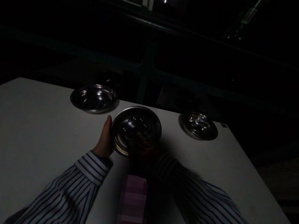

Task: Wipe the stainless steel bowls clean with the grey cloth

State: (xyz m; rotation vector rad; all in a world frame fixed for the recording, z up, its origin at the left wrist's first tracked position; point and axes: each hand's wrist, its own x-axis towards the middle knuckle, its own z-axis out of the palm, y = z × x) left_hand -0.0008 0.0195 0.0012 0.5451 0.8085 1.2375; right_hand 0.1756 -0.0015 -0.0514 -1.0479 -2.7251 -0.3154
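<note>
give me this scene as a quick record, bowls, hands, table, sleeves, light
middle bowl: metal, between the hands, seemingly tipped toward the wearer
left hand: gripping that bowl's left side
right hand: in deep shadow at its near right side, fingers unclear
left bowl: metal, at the far edge of the table
right bowl: metal, near that edge
sleeves: striped
light: dim

Your white table [36,124] supports two upright metal bowls by its far edge: a wider bowl [95,98] towards your left, a smaller bowl [200,126] near the right corner, beside a dark label [224,125].
</note>
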